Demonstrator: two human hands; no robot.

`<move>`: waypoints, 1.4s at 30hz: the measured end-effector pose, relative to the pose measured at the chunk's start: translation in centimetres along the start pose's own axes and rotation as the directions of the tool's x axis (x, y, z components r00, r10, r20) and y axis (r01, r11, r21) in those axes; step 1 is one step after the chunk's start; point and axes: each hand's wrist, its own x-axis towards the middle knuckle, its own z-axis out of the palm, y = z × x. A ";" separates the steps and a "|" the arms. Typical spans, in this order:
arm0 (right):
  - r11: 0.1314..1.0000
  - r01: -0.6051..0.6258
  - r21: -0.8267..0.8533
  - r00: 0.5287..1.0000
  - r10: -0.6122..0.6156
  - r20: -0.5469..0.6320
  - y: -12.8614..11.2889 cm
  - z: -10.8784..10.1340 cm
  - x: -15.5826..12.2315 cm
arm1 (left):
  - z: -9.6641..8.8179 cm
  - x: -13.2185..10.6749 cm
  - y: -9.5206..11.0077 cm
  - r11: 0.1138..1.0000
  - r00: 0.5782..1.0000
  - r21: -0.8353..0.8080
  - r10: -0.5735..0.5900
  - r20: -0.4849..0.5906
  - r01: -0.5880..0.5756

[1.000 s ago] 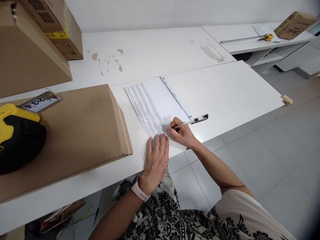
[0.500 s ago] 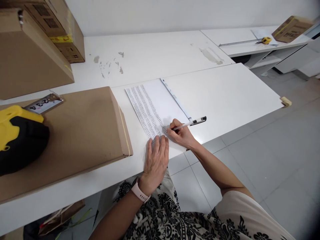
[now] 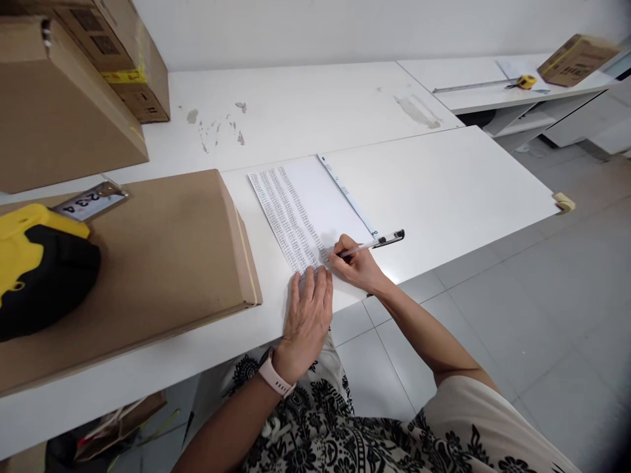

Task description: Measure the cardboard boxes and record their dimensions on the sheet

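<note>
My right hand point(image 3: 357, 264) is closed around a pen point(image 3: 367, 246), its clear barrel tilted to the right and the black cap on its far end. The tip is hidden near my fingers, low on a white sheet of paper point(image 3: 323, 197). Several columns of small dark writing fill the sheet's left part; a pale blue printed strip point(image 3: 348, 196) runs along its right edge. My left hand point(image 3: 308, 312) lies flat, fingers stretched out over the paper's lower edge, with nothing in it. A pale pink watch band point(image 3: 276, 378) circles the left wrist.
A cardboard box point(image 3: 167, 243) lies left of the paper, carrying a yellow and black tape measure point(image 3: 44, 263) with its blade end showing. More boxes point(image 3: 64, 112) stand behind. Another tape measure point(image 3: 526, 82) and box point(image 3: 576, 60) are at far right. The white table point(image 3: 434, 184) has a padded corner.
The view has shifted very slightly. The pen's far end sits a touch further left and the right hand remains at the same spot; the left hand is still.
</note>
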 end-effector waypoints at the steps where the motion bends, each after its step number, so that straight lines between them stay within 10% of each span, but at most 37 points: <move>1: 1.000 -0.001 -0.001 1.000 0.001 -0.004 0.0 0.0 0.0 | 0.0 0.0 0.0 1.000 1.000 0.004 0.001 0.002 -0.001; 42: 0.999 -0.002 0.039 0.999 0.003 -0.046 0.3 -0.1 0.0 | -0.2 0.0 -0.1 0.998 1.000 0.068 0.014 -0.016 -0.012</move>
